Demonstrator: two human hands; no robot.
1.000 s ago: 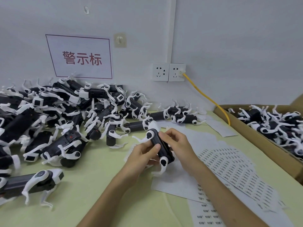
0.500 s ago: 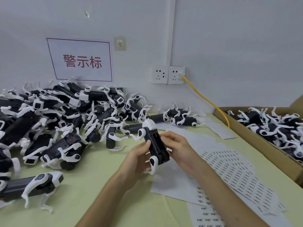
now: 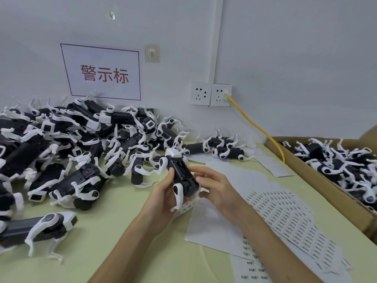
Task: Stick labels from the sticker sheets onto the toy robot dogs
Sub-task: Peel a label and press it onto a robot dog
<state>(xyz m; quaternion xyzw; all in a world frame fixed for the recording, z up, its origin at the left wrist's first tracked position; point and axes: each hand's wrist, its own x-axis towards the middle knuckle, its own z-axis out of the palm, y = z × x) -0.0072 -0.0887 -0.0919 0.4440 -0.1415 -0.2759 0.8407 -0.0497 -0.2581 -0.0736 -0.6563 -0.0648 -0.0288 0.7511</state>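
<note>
Nearest us on the right, the sticker sheets [image 3: 285, 217] lie fanned out flat on the green table [image 3: 122, 221], printed rows up, right beneath the working arm. I'd say that puts the next label one short reach away. On the near left a lone dog [image 3: 40, 227] stands on its white legs, apart from the heap.

Now the centre of the action: the toy robot dog [image 3: 181, 172] is held up off the table, its dark body turned to the camera, head end pointing away. The left hand [image 3: 163, 193] grips it from below, thumb clamped on the left flank and fingers curled underneath; that's the steadying hand. The right hand [image 3: 212, 184] sits on the other side, fingers fairly straight and resting against the right flank, thumb by the near end. Is a label under those fingertips? Can't tell. My read: a label is being pressed down or checked.

Further back on the left, the pile [image 3: 81, 144] of dogs lies tangled against the wall. On the far right a cardboard box [image 3: 326, 186] holds more, which may be the finished lot. On the wall behind are a sign [image 3: 102, 72], sockets [image 3: 211, 94] and a yellow cable [image 3: 259, 127].
</note>
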